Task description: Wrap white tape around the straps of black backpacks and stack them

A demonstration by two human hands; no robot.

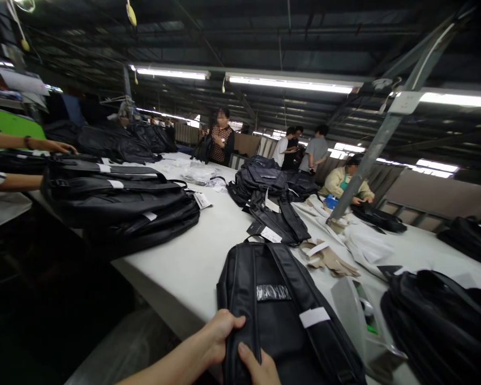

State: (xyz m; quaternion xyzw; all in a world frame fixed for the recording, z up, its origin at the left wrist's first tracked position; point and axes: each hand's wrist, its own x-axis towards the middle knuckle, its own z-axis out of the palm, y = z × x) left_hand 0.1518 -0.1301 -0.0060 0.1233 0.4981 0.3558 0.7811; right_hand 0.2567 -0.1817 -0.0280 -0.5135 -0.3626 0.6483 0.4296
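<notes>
A black backpack [282, 315] lies on the white table right in front of me, its straps facing up. A white paper band is wrapped round the right strap, and shiny plastic covers a patch between the straps. My left hand [220, 334] grips the backpack's left edge, thumb on top and fingers out of sight. Close beside it, at the bottom of the view, my right hand [260, 366] has its thumb on the left strap; its other fingers are mostly hidden. A black tag and a white tag [271, 234] lie by the top handle.
Stacked black backpacks [124, 203] stand at the left, by another person's arms. More backpacks [260, 179] lie ahead and at the right [436, 326]. A grey box [356, 315] sits beside my backpack. A slanted metal post [369, 160] rises behind; several people are farther back.
</notes>
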